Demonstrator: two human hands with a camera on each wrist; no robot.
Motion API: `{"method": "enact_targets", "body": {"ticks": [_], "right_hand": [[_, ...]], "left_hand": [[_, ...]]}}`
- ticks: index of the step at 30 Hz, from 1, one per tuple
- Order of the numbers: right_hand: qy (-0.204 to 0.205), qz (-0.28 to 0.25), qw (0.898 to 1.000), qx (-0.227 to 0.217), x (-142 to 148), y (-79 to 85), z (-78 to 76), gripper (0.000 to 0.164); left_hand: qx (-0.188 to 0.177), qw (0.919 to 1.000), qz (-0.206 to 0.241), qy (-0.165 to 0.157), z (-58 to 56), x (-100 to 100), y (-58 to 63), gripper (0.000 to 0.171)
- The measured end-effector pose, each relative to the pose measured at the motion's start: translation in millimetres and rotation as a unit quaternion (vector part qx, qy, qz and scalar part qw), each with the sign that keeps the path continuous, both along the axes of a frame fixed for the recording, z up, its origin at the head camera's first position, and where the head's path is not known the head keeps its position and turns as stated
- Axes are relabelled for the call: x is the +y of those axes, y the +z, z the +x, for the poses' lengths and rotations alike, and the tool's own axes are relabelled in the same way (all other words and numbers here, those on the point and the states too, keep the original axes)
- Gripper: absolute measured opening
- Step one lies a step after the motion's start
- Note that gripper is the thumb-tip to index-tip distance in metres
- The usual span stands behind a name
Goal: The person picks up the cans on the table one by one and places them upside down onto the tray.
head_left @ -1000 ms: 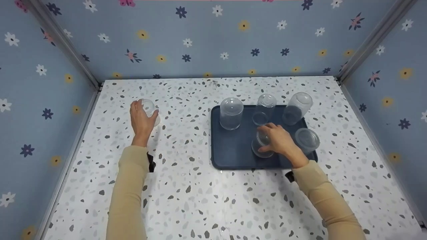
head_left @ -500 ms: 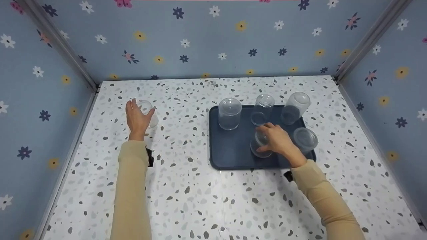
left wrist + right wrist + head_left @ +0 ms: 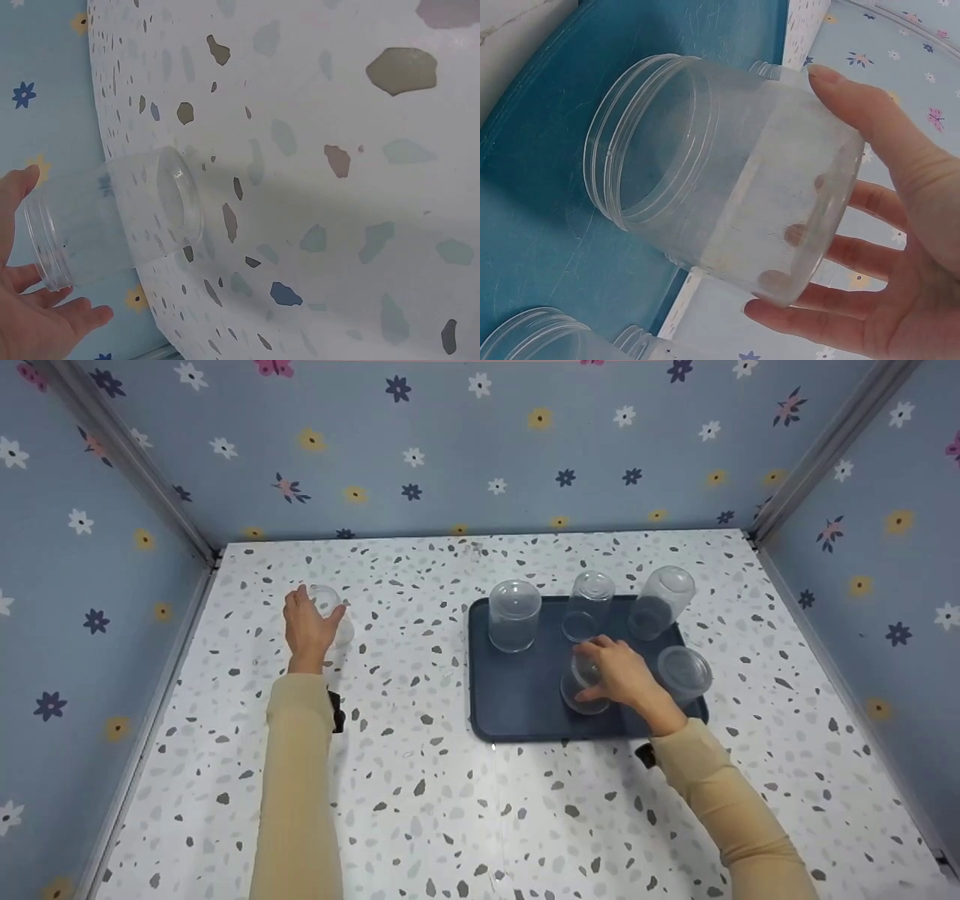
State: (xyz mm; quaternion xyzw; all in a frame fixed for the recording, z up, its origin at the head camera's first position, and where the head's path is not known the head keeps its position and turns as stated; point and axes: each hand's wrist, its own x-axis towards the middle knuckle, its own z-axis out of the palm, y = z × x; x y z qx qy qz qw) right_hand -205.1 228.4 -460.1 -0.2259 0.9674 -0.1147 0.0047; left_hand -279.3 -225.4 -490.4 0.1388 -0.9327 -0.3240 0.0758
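A clear jar stands at the left of the table, base down and threaded rim up. My left hand is around its top with the fingers spread; in the left wrist view one finger sticks out clear of the jar. Whether the thumb touches the rim cannot be told. On the dark blue tray my right hand holds another clear jar by its base end. That jar's threaded mouth faces down onto the tray, and several fingertips press visibly against its wall.
More clear jars stand mouth down on the tray: one at the back left, one at the back middle, one at the back right, another by the right wrist. Flowered panels enclose the speckled table.
The left hand's fingers spread and shifted slightly left of the jar, then moved a little closer to it. The right hand keeps its hold in the same place. The view drifts slightly.
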Motion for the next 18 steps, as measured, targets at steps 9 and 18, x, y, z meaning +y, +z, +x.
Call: {"method": "enact_targets", "body": {"ticks": [9,18], "right_hand": [[0.004,-0.004,1.000,0.007,-1.1,-0.3,0.3,0.072],[-0.007,0.002,1.000,0.000,-1.2,-0.9,1.9,0.072]], "left_hand": [[-0.004,0.9999,-0.007,0.010,1.3,1.0,0.2,0.068],[0.011,0.9998,0.004,0.014,5.3,7.9,-1.4,0.068]]}}
